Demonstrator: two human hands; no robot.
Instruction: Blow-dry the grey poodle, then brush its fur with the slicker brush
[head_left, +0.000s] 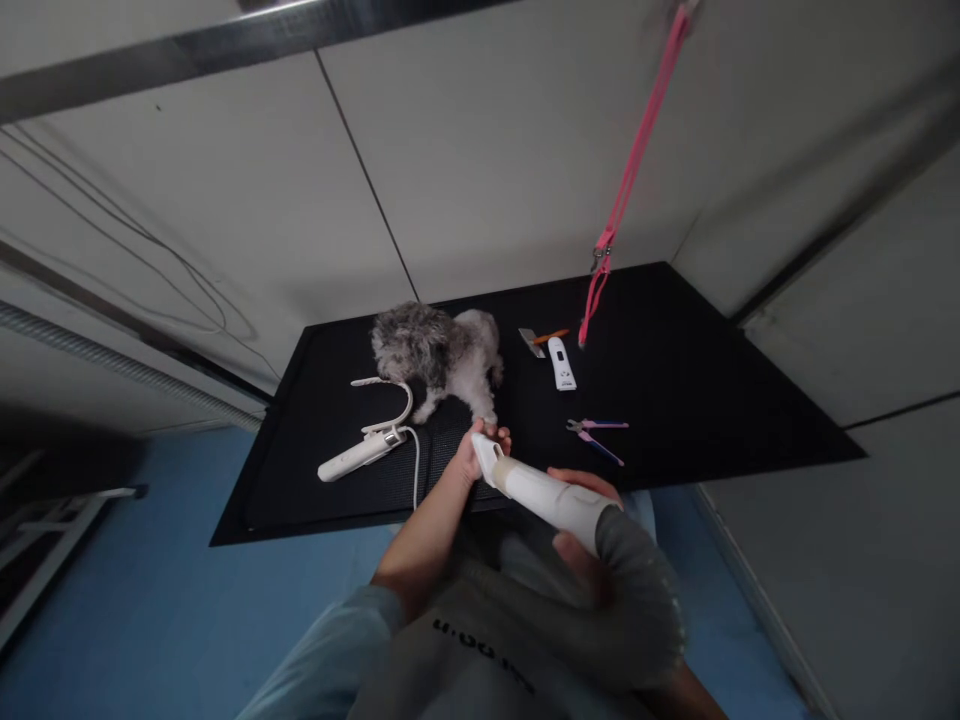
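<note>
A small grey and white dog (442, 355) stands on a black grooming table (675, 390). My right hand (581, 520) grips a white blower nozzle (536, 490) joined to a grey ribbed hose (637, 610); the nozzle tip points toward the dog's rear. My left hand (480, 450) reaches to the table's near edge just behind the dog, partly hidden by the nozzle tip, fingers curled.
On the table lie a white corded tool (356, 455) left of the dog, a white clipper (561, 362), an orange-handled comb (541, 340) and pink nail clippers (596, 432). A pink leash (626, 190) hangs above. White walls behind, blue floor below.
</note>
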